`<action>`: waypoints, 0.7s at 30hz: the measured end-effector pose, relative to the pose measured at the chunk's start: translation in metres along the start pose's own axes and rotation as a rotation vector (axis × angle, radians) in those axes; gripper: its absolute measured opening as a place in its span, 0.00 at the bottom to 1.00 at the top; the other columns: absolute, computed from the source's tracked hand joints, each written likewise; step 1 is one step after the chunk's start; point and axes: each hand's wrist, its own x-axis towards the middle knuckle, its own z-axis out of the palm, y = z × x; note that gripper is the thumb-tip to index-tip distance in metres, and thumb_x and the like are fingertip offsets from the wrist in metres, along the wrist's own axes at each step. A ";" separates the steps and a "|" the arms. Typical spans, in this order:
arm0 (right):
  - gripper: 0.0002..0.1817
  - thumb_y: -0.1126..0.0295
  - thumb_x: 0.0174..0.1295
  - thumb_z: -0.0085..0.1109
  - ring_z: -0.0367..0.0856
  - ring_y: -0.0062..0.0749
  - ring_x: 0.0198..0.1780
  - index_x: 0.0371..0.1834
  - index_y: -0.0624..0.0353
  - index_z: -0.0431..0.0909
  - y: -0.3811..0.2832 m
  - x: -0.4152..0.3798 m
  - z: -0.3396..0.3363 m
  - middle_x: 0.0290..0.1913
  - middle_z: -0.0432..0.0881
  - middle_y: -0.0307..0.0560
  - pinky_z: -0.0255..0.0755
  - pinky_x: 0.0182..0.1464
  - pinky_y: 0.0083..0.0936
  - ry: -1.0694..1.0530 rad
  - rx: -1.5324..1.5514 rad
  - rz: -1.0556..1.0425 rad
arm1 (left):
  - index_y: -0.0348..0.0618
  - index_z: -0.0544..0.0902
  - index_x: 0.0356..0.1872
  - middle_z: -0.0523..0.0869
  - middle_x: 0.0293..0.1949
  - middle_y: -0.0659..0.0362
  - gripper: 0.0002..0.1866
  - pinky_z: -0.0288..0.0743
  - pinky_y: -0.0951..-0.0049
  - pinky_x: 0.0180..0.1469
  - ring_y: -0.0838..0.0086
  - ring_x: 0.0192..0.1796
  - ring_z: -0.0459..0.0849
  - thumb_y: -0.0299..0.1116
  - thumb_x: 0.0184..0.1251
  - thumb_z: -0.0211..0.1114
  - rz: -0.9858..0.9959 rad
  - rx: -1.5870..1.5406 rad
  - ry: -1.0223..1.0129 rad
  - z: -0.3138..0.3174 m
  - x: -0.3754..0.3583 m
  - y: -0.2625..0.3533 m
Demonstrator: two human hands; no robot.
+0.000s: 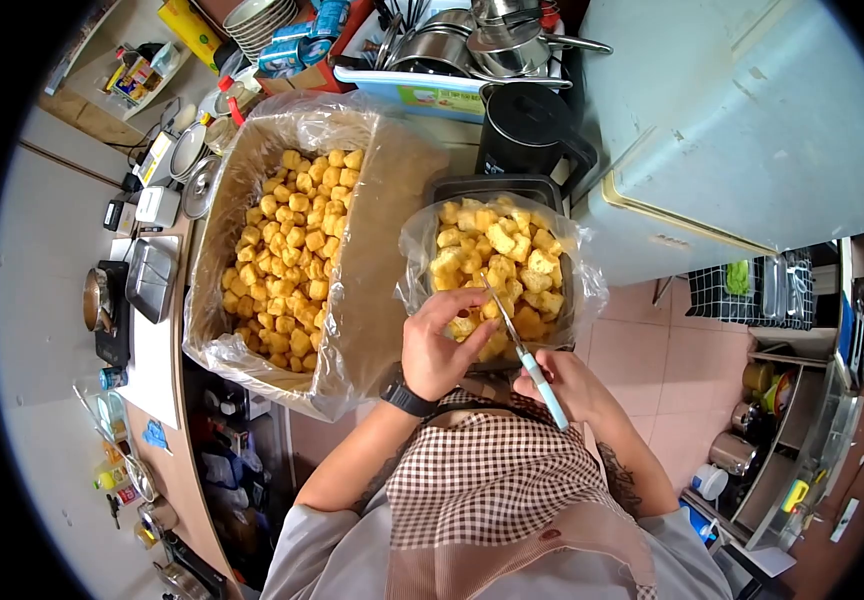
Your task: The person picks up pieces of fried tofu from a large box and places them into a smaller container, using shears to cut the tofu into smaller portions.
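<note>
My left hand (439,342), with a black watch (407,392) at the wrist, has thumb and index finger curled around a golden fried tofu puff (491,309). In my right hand (569,384) is a small knife (544,388) with a pale blue handle. Its narrow blade points up and away, passing beside the left fingertips. Beneath both hands, a black tub (492,187) lined with a clear plastic bag (588,275) holds many tofu puffs, some looking cut open. To the left, a large cardboard box (377,260) with a plastic liner contains many whole puffs.
Behind the tub stands a black electric kettle (524,130). A blue-white basin (452,97) of pots lies farther back. A pale refrigerator (722,130) borders the right. On the left, a counter (157,385) carries a metal tray (154,278).
</note>
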 end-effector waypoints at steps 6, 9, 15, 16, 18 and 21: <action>0.25 0.51 0.64 0.73 0.76 0.25 0.17 0.25 0.63 0.78 -0.015 -0.005 -0.006 0.17 0.76 0.39 0.68 0.22 0.27 0.005 0.115 0.152 | 0.41 0.87 0.46 0.90 0.50 0.52 0.15 0.84 0.64 0.52 0.57 0.50 0.88 0.23 0.55 0.76 0.089 0.231 -0.027 0.008 0.009 -0.014; 0.23 0.55 0.64 0.74 0.77 0.24 0.15 0.26 0.65 0.80 -0.004 -0.008 -0.008 0.17 0.78 0.39 0.69 0.19 0.25 0.048 0.100 0.160 | 0.42 0.86 0.48 0.88 0.53 0.50 0.17 0.83 0.60 0.54 0.53 0.53 0.86 0.24 0.56 0.74 0.151 0.286 -0.054 0.010 0.007 -0.023; 0.17 0.62 0.65 0.71 0.77 0.25 0.15 0.29 0.65 0.79 0.003 -0.022 -0.006 0.18 0.78 0.39 0.69 0.18 0.24 0.146 0.230 0.098 | 0.41 0.86 0.47 0.87 0.49 0.51 0.16 0.81 0.60 0.54 0.54 0.51 0.86 0.27 0.57 0.76 0.253 0.320 0.044 -0.078 0.013 -0.008; 0.16 0.63 0.66 0.70 0.77 0.25 0.15 0.30 0.64 0.80 0.001 -0.024 -0.007 0.18 0.79 0.40 0.69 0.18 0.24 0.104 0.255 0.107 | 0.40 0.87 0.46 0.88 0.48 0.50 0.15 0.81 0.60 0.54 0.54 0.51 0.86 0.27 0.57 0.76 0.241 0.353 0.062 -0.104 0.018 -0.015; 0.15 0.63 0.67 0.69 0.77 0.25 0.15 0.31 0.64 0.80 -0.002 -0.021 -0.008 0.18 0.79 0.40 0.70 0.18 0.24 0.016 0.272 0.144 | 0.40 0.87 0.44 0.89 0.45 0.49 0.11 0.82 0.58 0.52 0.53 0.50 0.86 0.28 0.60 0.74 0.043 0.583 0.221 -0.155 0.027 -0.069; 0.17 0.60 0.68 0.67 0.78 0.27 0.15 0.30 0.64 0.78 -0.004 -0.003 -0.006 0.18 0.78 0.41 0.71 0.17 0.25 -0.089 0.296 0.223 | 0.40 0.85 0.53 0.88 0.50 0.47 0.14 0.80 0.58 0.61 0.52 0.55 0.86 0.25 0.67 0.66 -0.289 0.860 0.249 -0.244 0.029 -0.176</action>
